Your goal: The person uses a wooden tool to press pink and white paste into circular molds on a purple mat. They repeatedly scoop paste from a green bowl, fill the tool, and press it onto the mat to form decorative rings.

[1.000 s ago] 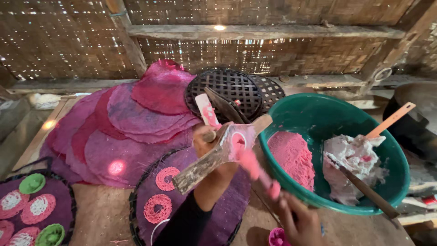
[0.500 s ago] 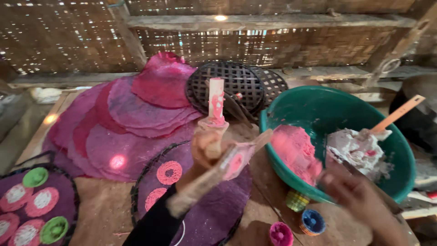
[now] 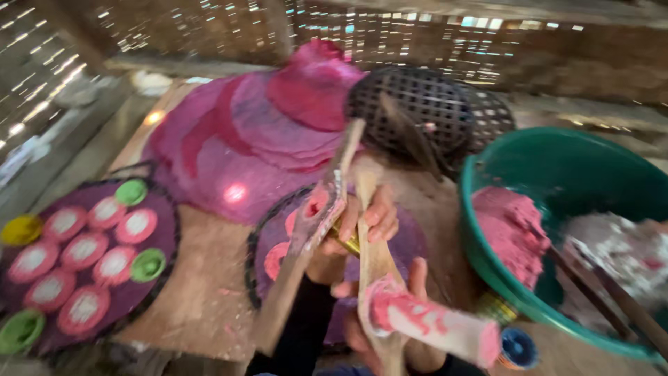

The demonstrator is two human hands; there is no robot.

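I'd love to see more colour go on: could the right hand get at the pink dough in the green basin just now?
Probably not at once. The right hand is wrapped around a wooden stick and a pink-smeared roller. The pink dough lies uncovered just right of it in the green basin, so only the full grip hinders.

Person's own body, as seen from the head cam: two bare hands w/ no gloves, rings or watch visible. Left hand (image 3: 362,226) comes out of a long, close-fitting black fabric sleeve (image 3: 303,331) reaching approx. to the wrist. Right hand (image 3: 390,317) shows a dark cuff at bottom edge; frame is blurred, so no finer detail.
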